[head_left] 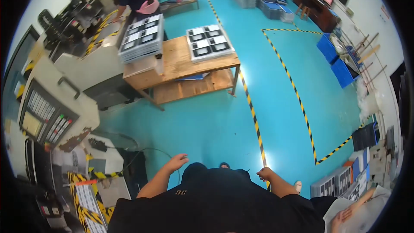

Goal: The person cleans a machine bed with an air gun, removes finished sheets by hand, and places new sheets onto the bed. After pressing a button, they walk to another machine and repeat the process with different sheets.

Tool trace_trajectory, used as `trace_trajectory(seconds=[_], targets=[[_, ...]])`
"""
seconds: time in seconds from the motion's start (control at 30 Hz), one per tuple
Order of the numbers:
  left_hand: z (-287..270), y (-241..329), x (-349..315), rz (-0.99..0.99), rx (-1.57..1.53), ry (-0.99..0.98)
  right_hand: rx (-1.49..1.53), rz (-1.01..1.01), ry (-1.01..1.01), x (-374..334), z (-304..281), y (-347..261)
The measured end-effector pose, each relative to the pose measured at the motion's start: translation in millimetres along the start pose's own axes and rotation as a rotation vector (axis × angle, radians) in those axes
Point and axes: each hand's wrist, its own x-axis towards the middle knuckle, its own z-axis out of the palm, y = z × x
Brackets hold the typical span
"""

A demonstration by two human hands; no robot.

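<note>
Control panel (pixel 47 112): upright, well to the left of the left hand (pixel 177 162).

Tray stack (pixel 140 53): pale, several layers, on the wooden counter (pixel 174 56); ahead and left of the left hand, well apart. Probably weighty as a pile, stiff, apt to slip layer on layer — best taken low, by opposite sides, kept level.

Left hand: fingers extended, spread fairly wide, nothing held.

Lower trays (pixel 213 57): pale, same counter, ahead and slightly right of the left hand, untouched. Likely lighter, rigid; dark-framed pieces (pixel 202 51) on top may shift or scratch — lift by both outer rims, clear of their faces.

Right hand (pixel 264 174): fingers curled, no object visible; how tightly closed, cannot tell.

Blue crates (pixel 327 49): ahead and right of the right hand.
</note>
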Motion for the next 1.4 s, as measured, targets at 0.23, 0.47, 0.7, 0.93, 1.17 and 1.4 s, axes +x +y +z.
trace_trajectory(seconds=[0.23, 0.47, 0.7, 0.93, 1.17, 1.4], targets=[[1.3, 32.7, 142.2, -0.264, 0.138, -0.488, 0.094, 0.106, 0.103, 31.5, -73.3, -22.9], [-77.0, 111.6, 337.4, -0.58, 0.76, -0.592, 0.243, -0.001, 0.232, 53.8, -214.2, -136.7], [-113.2, 327.7, 579.1, 0.079, 0.434, -0.133, 0.463, -0.046, 0.313, 98.1, -354.4, -249.4], [-24.4, 507.4, 685.8, -0.207, 0.064, -0.132, 0.294, -0.05, 0.2, 181.3, -496.5, -243.6], [18.7, 513.8, 814.3, -0.28, 0.605, -0.566, 0.373, 0.226, 0.203, 238.9, -735.6, -259.7], [20.2, 636.7, 934.7, -0.314, 0.397, -0.449, 0.396, 0.029, 0.322, 324.1, -928.7, -433.1]])
